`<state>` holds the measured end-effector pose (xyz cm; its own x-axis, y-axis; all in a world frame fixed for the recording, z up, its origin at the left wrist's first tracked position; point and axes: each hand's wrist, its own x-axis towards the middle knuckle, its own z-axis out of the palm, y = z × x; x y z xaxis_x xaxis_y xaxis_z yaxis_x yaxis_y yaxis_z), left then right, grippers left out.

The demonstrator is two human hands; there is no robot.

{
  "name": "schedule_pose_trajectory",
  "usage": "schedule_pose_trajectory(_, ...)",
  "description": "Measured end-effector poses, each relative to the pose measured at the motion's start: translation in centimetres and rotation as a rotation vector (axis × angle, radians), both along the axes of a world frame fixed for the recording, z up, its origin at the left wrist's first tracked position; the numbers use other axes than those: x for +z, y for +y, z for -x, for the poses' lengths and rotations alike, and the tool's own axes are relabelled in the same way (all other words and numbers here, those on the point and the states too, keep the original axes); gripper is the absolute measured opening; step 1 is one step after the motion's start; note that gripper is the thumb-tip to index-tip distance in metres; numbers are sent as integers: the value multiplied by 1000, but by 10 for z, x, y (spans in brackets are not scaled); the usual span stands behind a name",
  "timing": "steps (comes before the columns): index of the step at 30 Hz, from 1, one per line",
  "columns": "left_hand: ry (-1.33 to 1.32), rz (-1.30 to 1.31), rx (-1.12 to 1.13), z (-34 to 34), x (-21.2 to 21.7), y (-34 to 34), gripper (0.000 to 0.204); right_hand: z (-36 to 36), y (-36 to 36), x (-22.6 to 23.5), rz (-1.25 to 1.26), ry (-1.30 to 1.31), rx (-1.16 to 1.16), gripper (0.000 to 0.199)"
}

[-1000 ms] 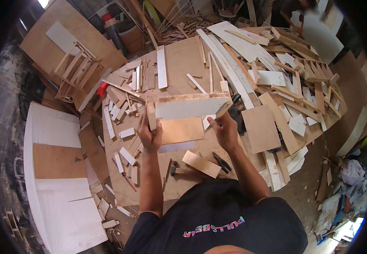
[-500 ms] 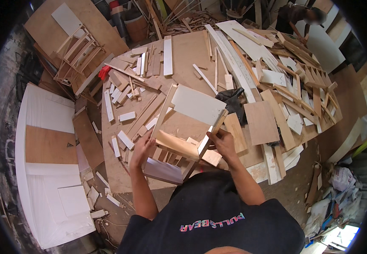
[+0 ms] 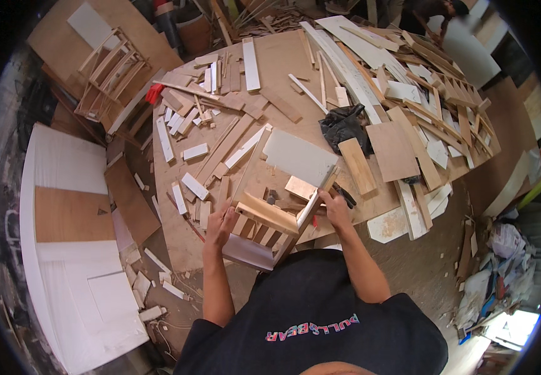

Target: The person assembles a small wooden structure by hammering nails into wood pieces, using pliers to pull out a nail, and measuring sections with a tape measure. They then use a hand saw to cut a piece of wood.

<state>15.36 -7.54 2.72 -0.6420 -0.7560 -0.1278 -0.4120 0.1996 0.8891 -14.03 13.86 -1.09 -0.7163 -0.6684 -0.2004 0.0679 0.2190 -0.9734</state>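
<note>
A wooden frame (image 3: 264, 212) is held up between my two hands over the near edge of the worktable. It has a pale panel (image 3: 298, 155) across its far end, a wooden crosspiece in the middle and another pale panel (image 3: 248, 251) at the near end. Closed round its left side rail is my left hand (image 3: 222, 226). The opposite rail is gripped by my right hand (image 3: 336, 209), thumb on top. Beside that hand lies a black object (image 3: 345, 196), partly hidden. Through the frame's opening show wood blocks (image 3: 300, 187) and a small dark object (image 3: 272, 196) too obscured to name.
Wood offcuts (image 3: 195, 152) litter the table (image 3: 277, 69), with a black plastic bag (image 3: 343, 127) at centre right. Longer boards (image 3: 352, 69) pile up at the far right, where another person (image 3: 423, 15) bends over. White panels (image 3: 83, 269) stand at the left; scraps lie on the floor.
My view has shifted a little. The frame has tilted and moved slightly in my hands' hold, uncovering more blocks and the black object by my right hand. Both hands keep their grip.
</note>
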Motion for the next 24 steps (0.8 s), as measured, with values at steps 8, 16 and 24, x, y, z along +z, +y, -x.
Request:
schedule_pose_trajectory(8, -36, 31, -167, -19, 11, 3, 63, -60, 6, 5, 437, -513, -277, 50)
schedule_pose_trajectory(16, 102, 110, 488, -120, -59, 82, 68, -102, 44, 14, 573, -569, -623, 57)
schedule_pose_trajectory(24, 116, -343, 457, -154, -78, 226, 48, -196, 127, -36, 514, -704, -739, 63)
